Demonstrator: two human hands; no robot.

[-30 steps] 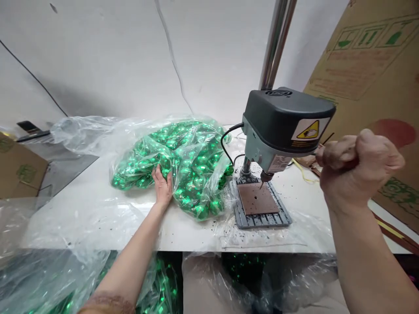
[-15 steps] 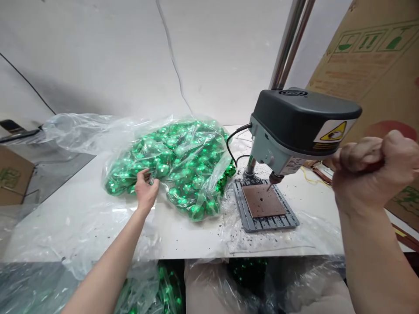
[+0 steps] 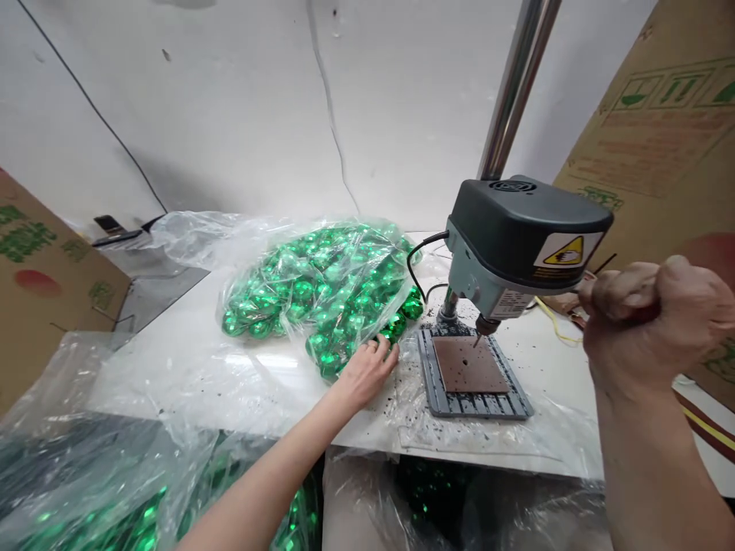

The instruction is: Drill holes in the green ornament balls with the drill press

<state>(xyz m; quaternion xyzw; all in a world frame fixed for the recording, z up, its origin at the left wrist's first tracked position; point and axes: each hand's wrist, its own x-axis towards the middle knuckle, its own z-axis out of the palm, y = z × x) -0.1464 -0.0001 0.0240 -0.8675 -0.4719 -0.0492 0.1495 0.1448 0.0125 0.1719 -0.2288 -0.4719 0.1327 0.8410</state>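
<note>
Shiny green faceted balls fill a clear plastic bag [image 3: 321, 272] lying on the white table. My left hand [image 3: 364, 373] reaches to the bag's right front edge, fingers spread and bent at the uncovered green balls [image 3: 396, 325]; nothing held shows in it. At the right, my right hand [image 3: 648, 317] is closed in a fist around the feed handle of a small bench drill press [image 3: 528, 229]; most of the handle is hidden by the fingers. Below the raised drill bit [image 3: 478, 339] lies a brown board [image 3: 468, 366] with a dark hole, on the slotted grey base [image 3: 479, 407].
Cardboard boxes stand at the left [image 3: 46, 283] and right [image 3: 648, 153]. Dark shavings and plastic film [image 3: 551, 432] surround the drill base. A black cord [image 3: 414, 264] runs behind it. More bagged green balls [image 3: 115, 524] sit below the table's front edge.
My left hand has moved right, from the bag's left front side to the balls at its right edge. My right hand stays on the handle. The view has shifted slightly left.
</note>
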